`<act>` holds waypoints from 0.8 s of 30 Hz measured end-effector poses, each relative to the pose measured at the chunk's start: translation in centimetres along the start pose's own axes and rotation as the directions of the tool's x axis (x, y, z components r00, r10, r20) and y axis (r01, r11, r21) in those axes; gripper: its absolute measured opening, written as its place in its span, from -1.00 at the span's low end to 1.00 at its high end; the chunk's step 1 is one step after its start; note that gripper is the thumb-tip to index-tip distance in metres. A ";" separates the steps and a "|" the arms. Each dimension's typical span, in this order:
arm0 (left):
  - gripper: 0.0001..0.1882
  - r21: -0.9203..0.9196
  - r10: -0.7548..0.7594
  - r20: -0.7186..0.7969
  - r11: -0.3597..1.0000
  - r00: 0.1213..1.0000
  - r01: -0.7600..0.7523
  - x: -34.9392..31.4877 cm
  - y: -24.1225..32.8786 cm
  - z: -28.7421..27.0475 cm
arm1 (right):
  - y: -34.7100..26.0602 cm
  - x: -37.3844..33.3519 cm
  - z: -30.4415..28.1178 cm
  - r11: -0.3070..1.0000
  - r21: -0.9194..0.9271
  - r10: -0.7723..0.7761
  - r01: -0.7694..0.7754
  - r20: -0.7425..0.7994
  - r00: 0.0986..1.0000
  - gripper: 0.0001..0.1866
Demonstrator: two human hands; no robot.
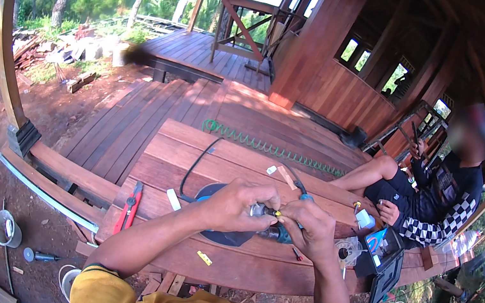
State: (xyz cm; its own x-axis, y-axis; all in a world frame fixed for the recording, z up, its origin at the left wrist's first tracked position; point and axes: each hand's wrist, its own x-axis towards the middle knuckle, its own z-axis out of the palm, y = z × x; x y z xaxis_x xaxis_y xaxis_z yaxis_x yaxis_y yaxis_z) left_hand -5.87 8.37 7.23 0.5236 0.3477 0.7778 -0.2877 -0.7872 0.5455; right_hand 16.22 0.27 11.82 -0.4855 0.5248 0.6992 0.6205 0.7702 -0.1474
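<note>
My left hand (240, 207) and my right hand (310, 220) meet over the wooden planks. Between them is a small grey-and-black part (258, 210) with a yellow bit at its end. The left fingers wrap round its body, while the right thumb and fingertips pinch close to the yellow end. What kind of part it is, I cannot make out. Below my hands lies a teal power tool (282, 234), partly hidden by them, and a flat black piece (232, 238) shows under my left forearm. Red-handled pliers (129, 209) rest on the planks, left of my left hand.
A green coiled hose (261, 146) runs across the planks behind. A yellow piece (204, 258) lies near me. At the right sits another person (437, 188), beside an open black case (382, 250) and a coil of clear line (351, 250). A bucket (7, 229) stands on the dirt.
</note>
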 end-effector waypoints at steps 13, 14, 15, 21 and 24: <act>-0.82 -0.050 -0.025 0.049 0.998 0.998 0.027 -0.3 -0.3 -0.2 | 1.7 -0.8 1.4 0.984 0.154 -0.076 0.093 -0.111 0.991 -0.78; -0.82 -0.057 -0.025 0.049 0.998 0.998 0.027 -0.3 -0.3 -0.2 | 1.8 -0.9 1.4 0.982 0.160 -0.085 0.104 -0.117 0.989 -0.79; -0.81 -0.056 -0.026 0.051 0.998 0.998 0.029 -0.3 -0.4 -0.3 | 1.9 -0.9 1.4 0.983 0.155 -0.079 0.095 -0.102 0.992 -0.79; -0.80 -0.053 -0.047 0.038 0.997 0.998 0.049 -0.7 0.1 0.2 | 1.5 -1.6 1.7 0.984 0.146 -0.080 0.098 -0.123 0.989 -0.78; -0.80 -0.044 -0.059 0.027 0.997 0.998 0.060 -0.8 0.5 0.4 | 1.1 -2.0 2.3 0.986 0.143 -0.064 0.091 -0.183 0.981 -0.75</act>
State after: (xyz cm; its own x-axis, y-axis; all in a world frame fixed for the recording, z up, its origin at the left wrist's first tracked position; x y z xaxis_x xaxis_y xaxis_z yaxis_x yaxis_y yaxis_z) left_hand -6.15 7.50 6.72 0.5614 0.3791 0.7356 -0.2907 -0.7419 0.6042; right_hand 16.47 0.94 8.69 -0.4030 0.3997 0.8233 0.4792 0.8586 -0.1823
